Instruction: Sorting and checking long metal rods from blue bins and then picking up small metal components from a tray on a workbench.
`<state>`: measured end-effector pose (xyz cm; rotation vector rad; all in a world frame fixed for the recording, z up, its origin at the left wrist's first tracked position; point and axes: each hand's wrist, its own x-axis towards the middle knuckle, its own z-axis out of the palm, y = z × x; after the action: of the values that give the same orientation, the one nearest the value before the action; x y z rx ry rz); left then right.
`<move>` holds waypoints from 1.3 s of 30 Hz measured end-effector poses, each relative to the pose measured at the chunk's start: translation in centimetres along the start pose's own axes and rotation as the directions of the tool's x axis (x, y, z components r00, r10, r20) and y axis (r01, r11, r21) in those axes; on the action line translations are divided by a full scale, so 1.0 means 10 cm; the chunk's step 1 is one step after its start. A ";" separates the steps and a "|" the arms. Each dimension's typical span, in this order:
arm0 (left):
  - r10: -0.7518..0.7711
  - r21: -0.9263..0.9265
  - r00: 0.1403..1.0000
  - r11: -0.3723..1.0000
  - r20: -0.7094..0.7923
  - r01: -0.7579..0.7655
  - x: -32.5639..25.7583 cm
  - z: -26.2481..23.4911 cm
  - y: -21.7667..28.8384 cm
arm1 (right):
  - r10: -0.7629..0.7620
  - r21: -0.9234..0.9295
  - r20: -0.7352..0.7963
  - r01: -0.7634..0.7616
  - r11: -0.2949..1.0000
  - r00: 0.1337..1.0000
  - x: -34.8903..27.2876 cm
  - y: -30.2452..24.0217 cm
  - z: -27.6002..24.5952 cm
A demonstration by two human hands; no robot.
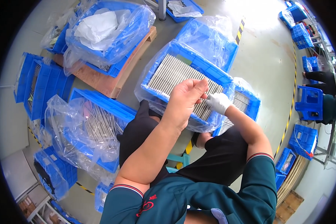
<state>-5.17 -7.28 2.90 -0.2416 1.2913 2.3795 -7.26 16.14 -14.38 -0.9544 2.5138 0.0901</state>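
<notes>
A blue crate (pixel 205 69) held rows of metal rods (pixel 168 74). Above them, the left hand's (pixel 190 91) grip was pressed together, on what I couldn't tell; the gloved right hand's (pixel 219 103) was unclear. Rod handling seemed underway; moving on called for steadiness.

Grey floor (pixel 265 56) beneath pallet (pixel 90 81) and, seemingly, crates (pixel 207 67)

Air above the leftmost rods (pixel 163 73) is open, clear film (pixel 140 83) apparently draping the crate (pixel 210 71)

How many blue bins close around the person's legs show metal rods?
3: the middle bin, straight ahead; the right bin, just beside it; and the left bin, by itself off to the left. Others may be hidden.
</notes>
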 end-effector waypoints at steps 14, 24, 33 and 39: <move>0.010 0.029 1.000 1.000 0.010 -0.011 0.00 -0.02 -0.01 | 0.132 0.009 -0.006 -0.132 0.991 0.991 -0.06 0.03 -0.09; -0.006 0.073 1.000 0.997 -0.001 0.006 0.03 -0.05 -0.09 | 0.752 0.528 -0.411 -0.538 0.657 0.515 -0.85 0.92 0.33; -0.022 0.153 0.999 0.988 0.034 0.017 0.00 0.05 -0.23 | 0.895 0.433 0.313 -0.887 0.163 0.317 -2.06 0.25 1.92; -0.088 0.243 0.995 0.967 0.038 0.076 -0.01 0.09 -0.27 | 0.930 0.404 0.318 -0.913 0.044 0.186 -2.32 0.04 2.33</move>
<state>-3.83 -5.23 1.36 -0.1599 1.5011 2.1216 16.79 35.67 -25.34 1.0797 2.4646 -0.2258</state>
